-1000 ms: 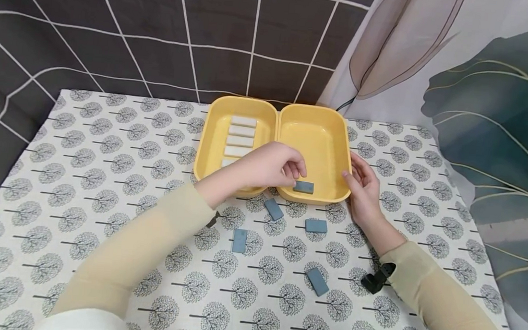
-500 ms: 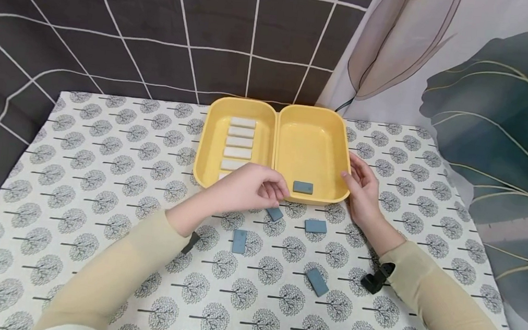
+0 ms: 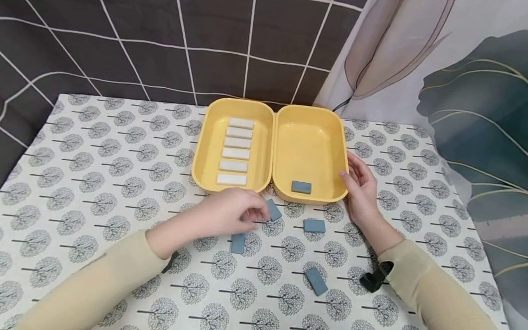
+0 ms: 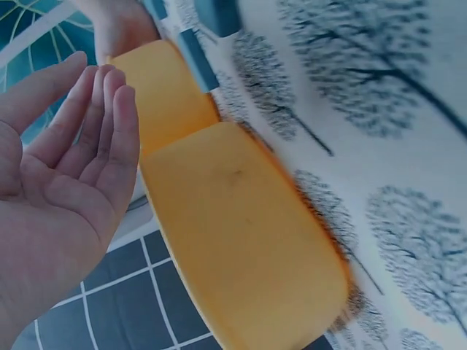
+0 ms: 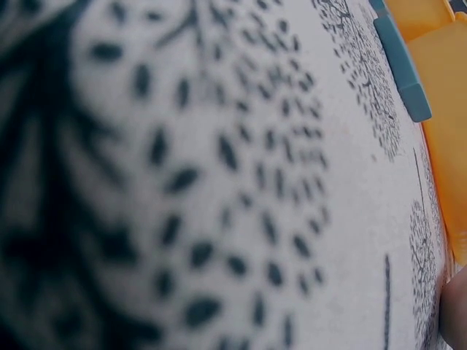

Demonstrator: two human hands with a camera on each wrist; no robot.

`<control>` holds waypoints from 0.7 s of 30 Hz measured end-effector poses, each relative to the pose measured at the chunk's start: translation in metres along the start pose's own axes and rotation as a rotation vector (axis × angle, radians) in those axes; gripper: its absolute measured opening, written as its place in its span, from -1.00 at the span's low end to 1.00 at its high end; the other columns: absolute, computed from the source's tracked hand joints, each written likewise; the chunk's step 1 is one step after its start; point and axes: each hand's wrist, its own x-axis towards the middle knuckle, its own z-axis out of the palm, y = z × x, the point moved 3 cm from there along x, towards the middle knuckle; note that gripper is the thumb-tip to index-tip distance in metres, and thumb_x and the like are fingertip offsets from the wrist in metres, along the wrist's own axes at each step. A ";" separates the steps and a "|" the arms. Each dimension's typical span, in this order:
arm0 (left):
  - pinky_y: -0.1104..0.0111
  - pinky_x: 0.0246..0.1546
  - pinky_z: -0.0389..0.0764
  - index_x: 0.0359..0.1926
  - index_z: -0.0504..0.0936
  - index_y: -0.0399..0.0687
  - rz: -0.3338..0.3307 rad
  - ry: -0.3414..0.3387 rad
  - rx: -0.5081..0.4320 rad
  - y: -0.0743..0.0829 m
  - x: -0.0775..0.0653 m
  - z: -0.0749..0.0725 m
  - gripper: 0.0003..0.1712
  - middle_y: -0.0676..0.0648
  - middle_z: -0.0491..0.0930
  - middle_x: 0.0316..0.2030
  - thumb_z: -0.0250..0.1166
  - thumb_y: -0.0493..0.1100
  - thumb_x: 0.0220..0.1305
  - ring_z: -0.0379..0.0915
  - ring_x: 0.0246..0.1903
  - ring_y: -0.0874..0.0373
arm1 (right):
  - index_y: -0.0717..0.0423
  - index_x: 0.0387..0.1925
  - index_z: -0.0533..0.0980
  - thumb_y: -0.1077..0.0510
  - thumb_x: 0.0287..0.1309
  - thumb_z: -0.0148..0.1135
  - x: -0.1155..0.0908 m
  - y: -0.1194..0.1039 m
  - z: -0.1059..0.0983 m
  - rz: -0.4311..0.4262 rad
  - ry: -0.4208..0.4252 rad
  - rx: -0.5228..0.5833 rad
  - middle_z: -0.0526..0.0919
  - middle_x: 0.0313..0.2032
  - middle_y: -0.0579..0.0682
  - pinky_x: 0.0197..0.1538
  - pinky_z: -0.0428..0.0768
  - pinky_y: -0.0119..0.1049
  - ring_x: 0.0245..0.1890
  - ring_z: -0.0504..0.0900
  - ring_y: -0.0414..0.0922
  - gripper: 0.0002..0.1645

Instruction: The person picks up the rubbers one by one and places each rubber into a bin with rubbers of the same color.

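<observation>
In the head view my left hand (image 3: pixel 229 212) hovers just in front of the yellow two-part box's left half (image 3: pixel 198 149), fingers loosely bent and holding nothing. Beside its fingertips lies a blue rectangular block (image 3: pixel 273 210); another blue block (image 3: pixel 238 243) is partly covered by the hand. The left wrist view shows that hand's bare palm (image 4: pixel 66 182). My right hand (image 3: pixel 362 192) holds the outer wall of the box's right half (image 3: pixel 346 156), thumb at the rim. One blue block (image 3: pixel 301 187) lies inside that half. Several white blocks (image 3: pixel 235 153) form a column in the left half.
Two more blue blocks lie on the tree-patterned cloth: one (image 3: pixel 314 226) before the right half, one (image 3: pixel 316 281) closer to me. A dark tiled-pattern curtain (image 3: pixel 130 22) hangs behind the box. A leaf-patterned drape (image 3: pixel 507 128) hangs at the right.
My left hand has drawn back from over the right half, leftward and toward me, leaving the blue block inside. The right hand stays at the box.
</observation>
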 end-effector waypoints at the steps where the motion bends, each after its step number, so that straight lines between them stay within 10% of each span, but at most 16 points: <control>1: 0.48 -0.06 0.73 -0.04 0.78 -0.07 -0.003 -0.007 0.016 0.000 -0.002 0.001 -0.74 0.03 0.78 -0.13 0.45 -0.35 0.25 0.63 -0.20 0.25 | 0.40 0.49 0.28 0.54 0.38 0.00 0.000 0.000 0.000 0.000 0.003 -0.002 0.61 0.24 -0.07 0.28 0.69 -0.41 0.24 0.60 -0.13 -0.33; 21: 0.22 0.17 0.74 0.02 0.77 -0.02 -0.049 -0.135 0.080 -0.027 -0.018 0.019 -0.57 0.04 0.75 -0.04 0.60 -0.27 0.09 0.66 -0.03 0.17 | 0.41 0.51 0.26 0.52 0.38 0.02 0.000 0.000 0.000 0.001 0.003 -0.022 0.59 0.27 -0.02 0.24 0.72 -0.41 0.23 0.61 -0.12 -0.32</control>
